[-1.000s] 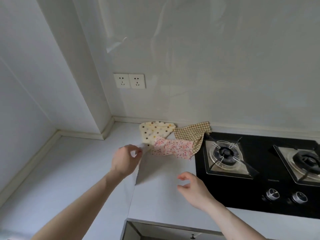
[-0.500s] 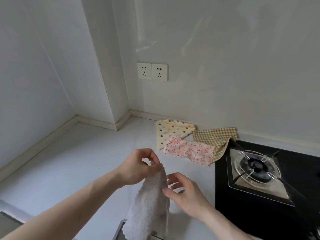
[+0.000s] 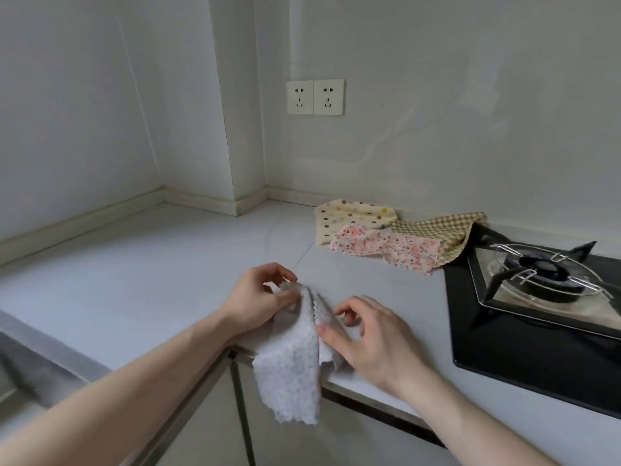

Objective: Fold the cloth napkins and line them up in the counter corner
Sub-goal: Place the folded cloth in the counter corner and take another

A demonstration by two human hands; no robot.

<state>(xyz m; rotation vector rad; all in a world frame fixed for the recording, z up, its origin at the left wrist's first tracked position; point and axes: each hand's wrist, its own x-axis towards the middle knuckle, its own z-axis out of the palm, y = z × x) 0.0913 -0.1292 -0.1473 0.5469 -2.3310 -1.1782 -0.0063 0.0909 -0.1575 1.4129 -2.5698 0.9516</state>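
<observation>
Hands meet at the counter's (image 3: 141, 264) front edge: our left hand (image 3: 258, 301) pinches the white napkin's (image 3: 292, 361) top, our right hand (image 3: 366, 338) pinches its side.

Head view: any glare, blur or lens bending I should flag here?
Head view: soft, even daylight; faint sheen on the wall; wide-angle bending at the edges; left hand, right hand and white napkin reasonably sharp, slightly soft.

two bare forearms, left hand (image 3: 258, 297), right hand (image 3: 373, 338); no sleeves, no jewellery.
</observation>
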